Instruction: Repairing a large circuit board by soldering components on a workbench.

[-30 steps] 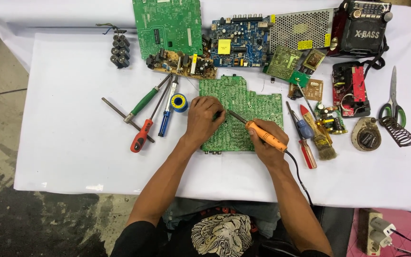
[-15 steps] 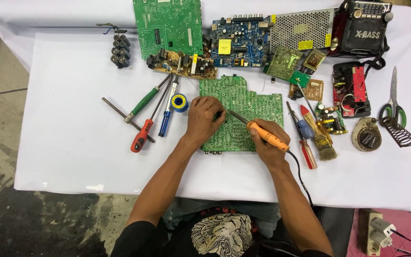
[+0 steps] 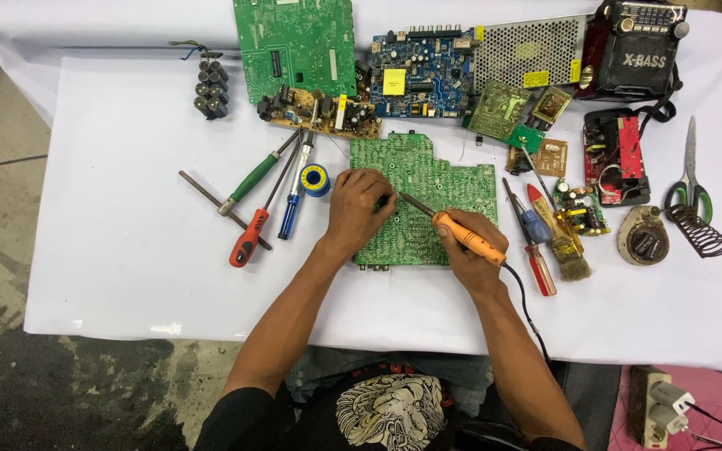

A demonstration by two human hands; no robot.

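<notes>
A green circuit board [image 3: 444, 179] lies flat on the white table [image 3: 127, 250] in front of me. My left hand [image 3: 359, 209] rests on the board's left part, fingers curled and pinched near its middle; whether it holds solder wire I cannot tell. My right hand [image 3: 470, 250] grips an orange-handled soldering iron [image 3: 461, 236], its dark tip pointing up-left and meeting the board right beside my left fingertips. The iron's black cord runs down past my right wrist.
Left of the board lie several screwdrivers [image 3: 252, 225] and a blue solder spool [image 3: 316, 179]. More circuit boards [image 3: 294, 42], a metal-mesh power supply [image 3: 528, 52] and a radio [image 3: 641, 50] line the back. A brush [image 3: 563, 242], scissors [image 3: 688, 175], an iron stand [image 3: 704, 234] lie right.
</notes>
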